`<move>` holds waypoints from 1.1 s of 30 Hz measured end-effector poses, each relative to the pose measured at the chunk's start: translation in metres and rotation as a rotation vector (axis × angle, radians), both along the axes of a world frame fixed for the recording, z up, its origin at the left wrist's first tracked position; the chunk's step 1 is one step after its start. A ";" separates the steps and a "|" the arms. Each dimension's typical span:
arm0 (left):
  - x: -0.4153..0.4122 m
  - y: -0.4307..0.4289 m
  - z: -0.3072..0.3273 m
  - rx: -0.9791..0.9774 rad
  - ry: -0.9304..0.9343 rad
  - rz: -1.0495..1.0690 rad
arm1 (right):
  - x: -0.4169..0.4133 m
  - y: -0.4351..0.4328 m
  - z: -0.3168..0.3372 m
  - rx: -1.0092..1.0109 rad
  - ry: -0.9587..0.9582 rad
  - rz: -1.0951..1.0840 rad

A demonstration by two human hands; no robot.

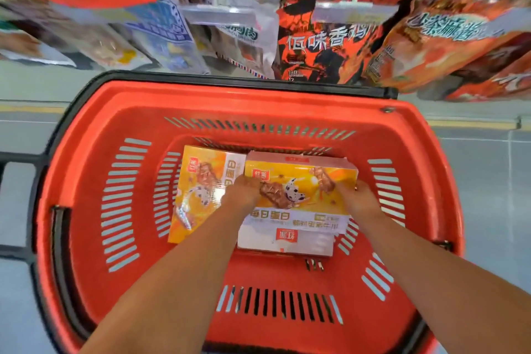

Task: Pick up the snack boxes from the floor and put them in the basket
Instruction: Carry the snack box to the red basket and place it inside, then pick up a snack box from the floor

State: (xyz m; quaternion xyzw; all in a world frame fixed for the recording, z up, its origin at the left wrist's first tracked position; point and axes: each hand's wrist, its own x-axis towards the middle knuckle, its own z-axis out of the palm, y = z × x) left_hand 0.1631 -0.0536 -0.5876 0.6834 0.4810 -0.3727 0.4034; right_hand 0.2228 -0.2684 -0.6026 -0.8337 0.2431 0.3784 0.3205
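Observation:
A red plastic basket [396, 282] with black handles fills the middle of the head view. Inside it lie two yellow-and-white snack boxes. One box [195, 195] lies at the left of the basket floor, turned lengthwise. The second box [301, 210] sits to its right, overlapping its edge. My left hand [241, 195] grips the second box's left side and my right hand [359, 200] grips its right side. Both forearms reach down into the basket from the near edge.
Hanging snack bags in orange, black and white [330, 37] crowd the shelf rack just beyond the basket's far rim. Grey floor [488, 181] with a yellow line lies on both sides of the basket.

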 end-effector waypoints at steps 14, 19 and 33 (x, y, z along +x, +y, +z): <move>0.021 -0.037 0.046 0.121 -0.132 0.069 | -0.027 0.017 0.021 0.220 -0.159 -0.159; 0.021 -0.067 0.146 -0.076 -0.284 0.215 | -0.066 -0.009 0.102 0.333 -0.148 -0.321; 0.009 -0.203 0.445 -0.374 -0.588 -0.135 | -0.127 -0.143 0.418 0.368 -0.669 -0.945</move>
